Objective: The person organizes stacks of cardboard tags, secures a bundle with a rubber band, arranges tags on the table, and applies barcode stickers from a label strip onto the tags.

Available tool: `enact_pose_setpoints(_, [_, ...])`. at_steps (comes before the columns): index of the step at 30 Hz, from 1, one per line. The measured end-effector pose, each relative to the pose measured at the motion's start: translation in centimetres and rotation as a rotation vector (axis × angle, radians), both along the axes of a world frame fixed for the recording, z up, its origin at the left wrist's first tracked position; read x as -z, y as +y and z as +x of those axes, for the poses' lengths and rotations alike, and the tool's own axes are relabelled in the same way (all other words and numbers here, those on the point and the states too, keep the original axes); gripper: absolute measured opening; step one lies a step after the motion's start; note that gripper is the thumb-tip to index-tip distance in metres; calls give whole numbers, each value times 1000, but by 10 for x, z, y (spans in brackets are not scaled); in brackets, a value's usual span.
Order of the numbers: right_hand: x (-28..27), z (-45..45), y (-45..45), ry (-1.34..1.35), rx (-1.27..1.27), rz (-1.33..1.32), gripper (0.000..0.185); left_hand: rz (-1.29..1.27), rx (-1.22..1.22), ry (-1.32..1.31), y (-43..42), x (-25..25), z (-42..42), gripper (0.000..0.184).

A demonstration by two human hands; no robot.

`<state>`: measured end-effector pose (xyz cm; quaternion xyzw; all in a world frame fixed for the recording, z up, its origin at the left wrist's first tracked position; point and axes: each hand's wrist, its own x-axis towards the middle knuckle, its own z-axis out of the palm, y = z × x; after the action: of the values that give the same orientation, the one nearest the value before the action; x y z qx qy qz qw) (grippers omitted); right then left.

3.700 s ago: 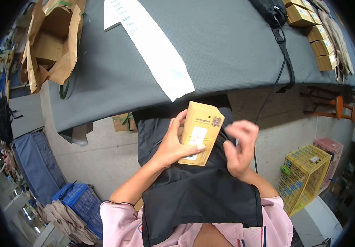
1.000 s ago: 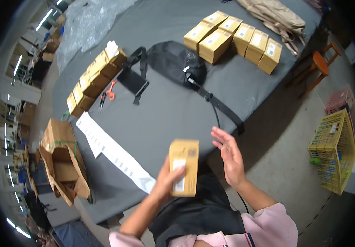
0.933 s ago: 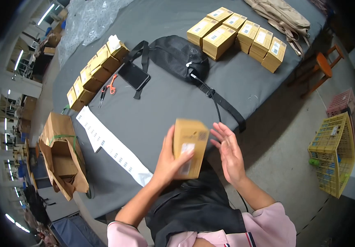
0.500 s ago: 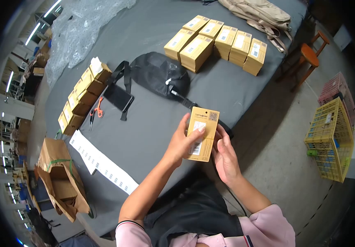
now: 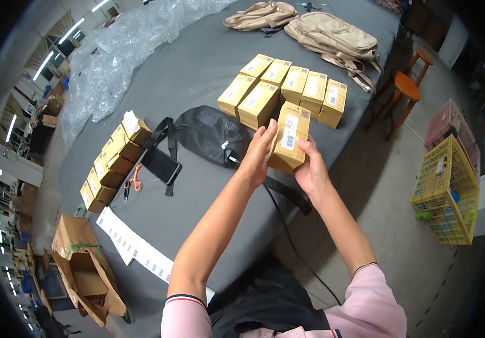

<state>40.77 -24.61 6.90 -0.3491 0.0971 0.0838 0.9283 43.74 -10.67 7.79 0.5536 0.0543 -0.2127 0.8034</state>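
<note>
A stack of tan cards with a white barcode label [image 5: 291, 135] is held between my two hands over the grey table. My left hand [image 5: 260, 152] presses its left side, and my right hand [image 5: 312, 169] grips its lower right side. Just beyond it, several similar card stacks [image 5: 258, 103] stand close together on the table. A black mesh bag [image 5: 211, 134] lies left of my hands, with a black cable running down past them.
On the grey table [image 5: 197, 225] are a phone [image 5: 161, 165], orange scissors [image 5: 136, 179], a label strip [image 5: 135, 247], a row of card stacks [image 5: 107, 160], plastic wrap [image 5: 107, 73] and beige bags [image 5: 332, 35]. A paper bag [image 5: 85, 270], stool [image 5: 407, 87] and yellow crate [image 5: 442, 191] stand around.
Both hands have carried the card stack forward, up to the group of stacks. My right hand, open beside the stack earlier, now grips it. The view has shifted, showing more of the beige bags.
</note>
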Motion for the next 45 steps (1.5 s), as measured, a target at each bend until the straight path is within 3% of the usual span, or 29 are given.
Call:
enact_pose_setpoints(3, [13,26,4,-24,-4,25,60,-24,-296,47,-3,-15,-7,104])
enact_pose_setpoints(5, [34,48,8,-4,55,50,85,-81,-292,5,-3,-9,-4,102])
enact_pose_setpoints(9, [37,75,28,6,179,-63,91,-182,-291,12,-2,7,8,100])
enact_pose_setpoints(12, [33,82,34,105,122,-336,105,-235,-337,69,-4,21,16,98])
enact_pose_setpoints(17, [31,80,31,35,124,-277,80,-311,-277,22,-7,25,21,73])
enact_pose_setpoints(19, [38,83,32,52,112,-274,79,-316,-296,29,-13,22,22,58])
enact_pose_setpoints(26, [37,87,31,79,73,-278,81,-360,-286,-10,-19,36,33,56])
enact_pose_setpoints(29, [44,85,27,22,28,-330,86,-345,-277,-15,-16,40,29,63])
enact_pose_setpoints(31, [48,80,23,-11,38,-373,85,-249,-392,114,-13,33,17,71])
enact_pose_setpoints(32, [51,76,20,-14,40,-369,85,-246,-391,111,-7,29,8,71])
enact_pose_setpoints(34, [61,61,14,-58,66,-535,78,41,-259,97,15,15,-22,75])
enact_pose_setpoints(36, [67,42,12,-85,113,-502,68,14,-186,61,38,-1,-58,71])
enact_pose_setpoints(38, [67,17,9,-138,114,-642,55,-21,-98,29,59,-20,-99,66])
enact_pose_setpoints(39, [64,5,10,-171,164,-704,43,-23,-116,13,70,-22,-121,63])
enact_pose_setpoints(42, [53,-31,21,-321,189,-828,38,40,-276,-13,92,-17,-192,53])
enact_pose_setpoints(45, [27,-76,53,-594,141,-874,27,376,-573,-40,103,-10,-251,41])
